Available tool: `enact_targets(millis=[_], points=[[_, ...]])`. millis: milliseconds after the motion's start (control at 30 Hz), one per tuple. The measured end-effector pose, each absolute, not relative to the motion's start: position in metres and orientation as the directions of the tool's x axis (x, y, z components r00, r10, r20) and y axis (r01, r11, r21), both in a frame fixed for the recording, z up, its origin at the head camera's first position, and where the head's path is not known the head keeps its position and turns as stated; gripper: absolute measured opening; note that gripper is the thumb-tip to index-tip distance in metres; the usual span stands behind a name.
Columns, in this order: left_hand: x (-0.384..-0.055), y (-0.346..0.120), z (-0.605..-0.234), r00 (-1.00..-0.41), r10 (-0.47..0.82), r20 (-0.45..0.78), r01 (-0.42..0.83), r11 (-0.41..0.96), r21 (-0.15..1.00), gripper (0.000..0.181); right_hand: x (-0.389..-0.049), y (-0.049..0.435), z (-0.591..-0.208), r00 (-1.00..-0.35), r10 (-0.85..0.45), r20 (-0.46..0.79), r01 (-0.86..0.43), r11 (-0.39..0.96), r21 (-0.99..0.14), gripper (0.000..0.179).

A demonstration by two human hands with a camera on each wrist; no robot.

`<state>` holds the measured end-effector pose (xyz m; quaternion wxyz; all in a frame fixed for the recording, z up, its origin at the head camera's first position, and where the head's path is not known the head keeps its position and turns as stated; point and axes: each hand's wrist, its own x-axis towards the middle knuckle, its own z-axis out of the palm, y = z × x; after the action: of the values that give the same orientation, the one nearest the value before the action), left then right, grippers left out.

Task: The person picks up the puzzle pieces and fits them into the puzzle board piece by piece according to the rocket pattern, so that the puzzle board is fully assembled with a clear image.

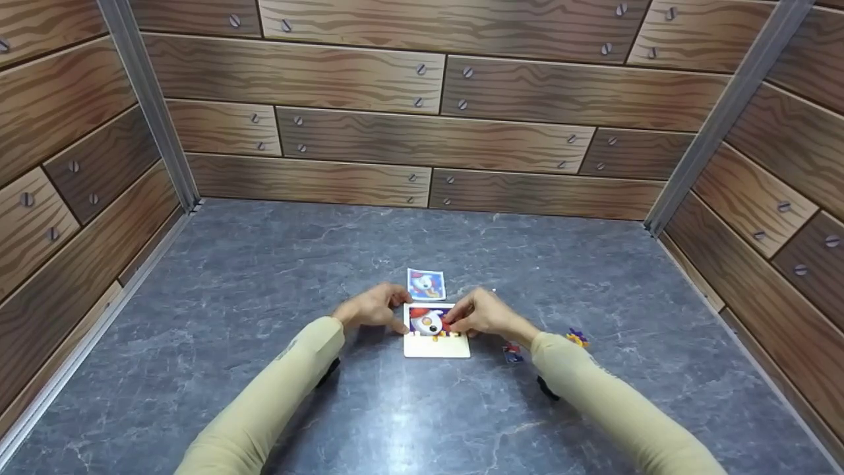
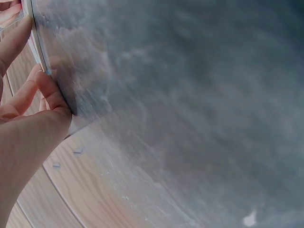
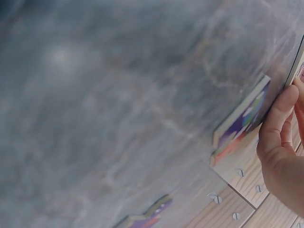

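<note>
A puzzle board (image 1: 436, 348) lies flat on the table, its upper part showing a white cartoon character in a colored scene, its lower part plain cream. My left hand (image 1: 377, 307) rests against the board's left side, thumb and fingers touching that edge and spread apart. Over the right part of the picture, my right hand (image 1: 484, 313) pinches a small red puzzle piece between thumb and fingertips; the fingers mostly hide it. A picture card (image 1: 426, 284) with a similar character lies just beyond the board.
Right of the board, near the right forearm, lie a small dark-and-red puzzle piece (image 1: 512, 353) and a purple-and-yellow piece (image 1: 577, 337). Wood-patterned walls (image 1: 435, 132) enclose the grey marbled table (image 1: 297, 264) at the back and both sides.
</note>
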<state>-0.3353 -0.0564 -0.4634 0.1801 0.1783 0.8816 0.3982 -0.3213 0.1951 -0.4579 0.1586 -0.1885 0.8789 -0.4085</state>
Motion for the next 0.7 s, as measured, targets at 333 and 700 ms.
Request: enact_targets(millis=[333, 700], points=[[-0.336, -0.057, -0.464, -0.87, 0.461, -0.176, 0.169, 0.614, 0.771, 0.05, -0.323, 0.196, -0.456, -0.875, -0.456, -0.162, -0.162, 0.592, -0.789, 0.017], [-0.334, -0.056, -0.463, -0.871, 0.454, -0.187, 0.156, 0.617, 0.771, 0.051, -0.326, 0.212, -0.452, -0.85, -0.449, -0.277, -0.027, 0.56, -0.828, 0.022]])
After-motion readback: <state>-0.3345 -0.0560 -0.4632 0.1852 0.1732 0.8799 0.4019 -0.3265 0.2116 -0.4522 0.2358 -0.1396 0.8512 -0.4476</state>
